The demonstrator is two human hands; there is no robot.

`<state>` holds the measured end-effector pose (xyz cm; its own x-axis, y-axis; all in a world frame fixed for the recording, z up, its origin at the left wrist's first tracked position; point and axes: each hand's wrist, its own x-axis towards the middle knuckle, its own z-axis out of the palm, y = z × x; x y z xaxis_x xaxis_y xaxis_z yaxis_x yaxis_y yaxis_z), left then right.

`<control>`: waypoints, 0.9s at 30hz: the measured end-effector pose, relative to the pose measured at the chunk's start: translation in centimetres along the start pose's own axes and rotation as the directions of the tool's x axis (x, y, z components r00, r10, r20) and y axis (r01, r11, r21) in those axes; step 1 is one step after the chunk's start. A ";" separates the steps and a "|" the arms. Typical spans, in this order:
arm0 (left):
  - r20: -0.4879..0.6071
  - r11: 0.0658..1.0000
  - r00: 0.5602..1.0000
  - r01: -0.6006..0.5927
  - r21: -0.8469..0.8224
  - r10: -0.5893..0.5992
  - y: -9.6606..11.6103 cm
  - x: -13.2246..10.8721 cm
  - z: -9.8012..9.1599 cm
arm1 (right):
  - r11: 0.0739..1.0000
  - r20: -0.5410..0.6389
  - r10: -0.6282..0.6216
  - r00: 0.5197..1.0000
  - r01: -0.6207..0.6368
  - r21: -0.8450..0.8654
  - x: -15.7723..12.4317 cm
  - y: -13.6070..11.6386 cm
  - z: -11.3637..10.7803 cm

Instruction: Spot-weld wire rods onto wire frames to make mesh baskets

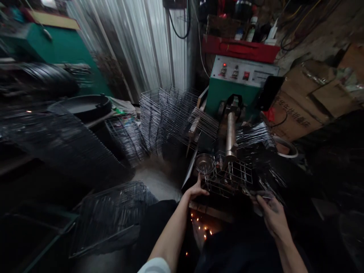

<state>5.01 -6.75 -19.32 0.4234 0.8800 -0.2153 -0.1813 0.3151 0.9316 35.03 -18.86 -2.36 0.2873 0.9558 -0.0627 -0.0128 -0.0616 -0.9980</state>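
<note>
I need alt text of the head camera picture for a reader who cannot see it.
A person's left hand is at a wire frame at the near end of a metal rod on a green machine, the right hand near the frame's right side; orange sparks glow below. Stacked wire racks stand to the left.

Corrugated metal sheeting (155, 49) is rising behind, a white-capped bottle (251, 30) is standing above a red ledge (258, 53), and printed cardboard boxes (295, 104) are leaning together at the picture's right.
</note>
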 end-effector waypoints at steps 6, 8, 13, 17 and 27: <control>0.105 0.908 0.993 -0.010 -0.418 0.059 -3.0 1.7 1.6 | 0.993 -0.176 0.112 0.978 -0.103 0.057 -3.7 0.1 -2.5; 0.099 0.907 0.991 -0.035 -0.420 0.084 -2.6 1.7 1.5 | 0.987 -0.192 0.156 0.969 -0.147 0.062 -4.1 -0.5 -2.8; -0.042 0.924 0.990 -0.141 -0.354 0.135 -0.3 -0.8 0.4 | 0.979 -0.102 0.187 0.977 -0.178 0.098 -4.3 -1.4 -0.9; -0.141 0.954 0.962 -0.255 -0.155 0.234 3.9 -6.2 -1.8 | 0.969 0.060 0.216 0.975 -0.222 0.111 -5.0 -2.5 1.7; 0.047 0.758 0.957 -0.257 0.599 0.287 10.5 -11.8 1.8 | 0.940 0.688 -0.065 0.723 0.276 -0.202 -6.0 -6.9 7.8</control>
<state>-0.34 -14.49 -6.49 0.3949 0.9156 0.0755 0.2855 -0.2004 0.9372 25.96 -21.95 4.86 -0.4500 0.8929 0.0153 0.2603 0.1476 -0.9542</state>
